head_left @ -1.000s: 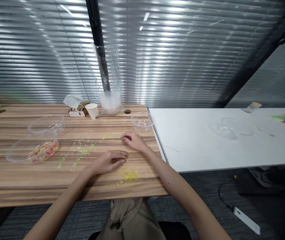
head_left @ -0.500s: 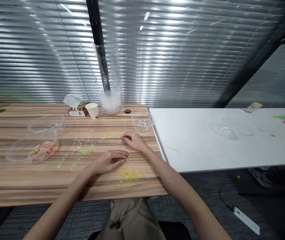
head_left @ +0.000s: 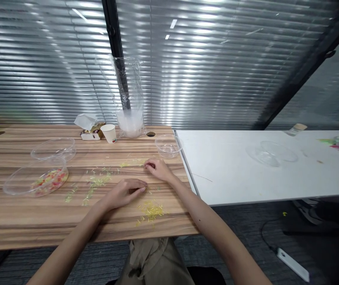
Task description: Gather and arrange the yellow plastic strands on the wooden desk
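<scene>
My left hand (head_left: 126,192) rests on the wood-grain table (head_left: 33,221), fingers stretched out and thumb slightly apart, with no object visible in it. Just ahead and to its right, my right hand (head_left: 159,169) has its fingers curled and pinched at the end of a thin line of yellow pieces (head_left: 124,164); anything between the fingertips is too small to make out. Below the hands lies a pile of tiny yellow stick-like pieces (head_left: 152,210). Pale green pieces (head_left: 98,181) are scattered left of my left hand. A clear bowl (head_left: 167,152) stands beyond my right hand.
At left, a clear round container (head_left: 18,193) holds red and yellow-green pieces (head_left: 52,180), with another clear container (head_left: 53,152) behind. A tissue box (head_left: 90,135), paper cup (head_left: 109,134) and bagged plastic tubs (head_left: 130,123) line the back. A white table (head_left: 231,178) adjoins on the right.
The camera view has shifted slightly. My left hand has drawn back a little to the left, while my right hand stays at nearly the same place with its fingers still curled.
</scene>
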Demonstrator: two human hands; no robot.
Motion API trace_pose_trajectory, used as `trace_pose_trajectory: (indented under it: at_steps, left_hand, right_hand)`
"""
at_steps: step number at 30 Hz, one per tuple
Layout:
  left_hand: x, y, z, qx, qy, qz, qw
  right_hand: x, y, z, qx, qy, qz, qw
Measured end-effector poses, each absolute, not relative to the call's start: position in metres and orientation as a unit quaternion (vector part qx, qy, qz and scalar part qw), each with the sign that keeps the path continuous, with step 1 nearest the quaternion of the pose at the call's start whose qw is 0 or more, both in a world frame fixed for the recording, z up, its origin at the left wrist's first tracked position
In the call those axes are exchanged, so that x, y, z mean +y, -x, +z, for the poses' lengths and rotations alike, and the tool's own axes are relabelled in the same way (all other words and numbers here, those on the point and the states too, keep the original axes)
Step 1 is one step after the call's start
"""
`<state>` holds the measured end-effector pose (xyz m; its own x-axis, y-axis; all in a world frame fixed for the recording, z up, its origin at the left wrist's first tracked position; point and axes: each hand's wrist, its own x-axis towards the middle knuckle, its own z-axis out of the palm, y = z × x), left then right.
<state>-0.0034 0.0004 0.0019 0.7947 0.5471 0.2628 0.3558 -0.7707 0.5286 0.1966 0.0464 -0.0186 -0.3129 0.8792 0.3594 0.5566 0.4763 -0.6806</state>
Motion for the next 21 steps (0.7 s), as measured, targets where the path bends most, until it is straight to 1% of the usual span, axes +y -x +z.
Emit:
trace_pose_trajectory:
  at_steps: [7, 13, 17, 21]
  left_hand:
    - [0.009, 0.009, 0.001, 0.277, -0.931, 0.224, 0.074]
    - [0.022, 0.019, -0.015, 0.375, -0.899, 0.226, -0.026]
    - [0.029, 0.026, -0.035, 0.444, -0.868, 0.212, -0.067]
    - [0.032, 0.032, -0.05, 0.49, -0.85, 0.175, -0.075]
  right_hand:
    - [0.046, -0.197, -0.018, -0.778, 0.468, 0.219, 0.359]
    - [0.047, -0.197, -0.021, -0.774, 0.468, 0.219, 0.366]
    - [0.048, -0.197, -0.022, -0.775, 0.464, 0.216, 0.371]
    - [0.047, -0.198, -0.021, -0.775, 0.461, 0.218, 0.374]
